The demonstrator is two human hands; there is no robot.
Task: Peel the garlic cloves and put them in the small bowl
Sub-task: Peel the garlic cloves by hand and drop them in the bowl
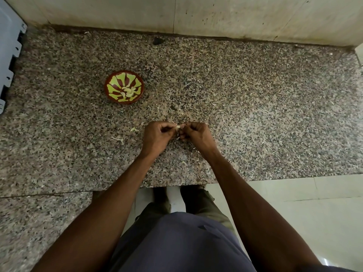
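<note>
A small pale garlic clove [178,126] sits between my two hands above the speckled granite counter. My left hand [157,135] pinches it from the left with curled fingers. My right hand [194,133] pinches it from the right, fingers curled too. The small bowl [110,83], red-brown with a yellow-green pattern, stands on the counter up and to the left of my hands. Several peeled cloves [128,90] lie in it.
Bits of garlic skin [134,129] lie on the counter left of my hands, with more scraps near the front edge. A grey appliance [8,55] stands at the far left. A tiled wall [235,14] runs behind. The counter's front edge [176,184] is at my waist.
</note>
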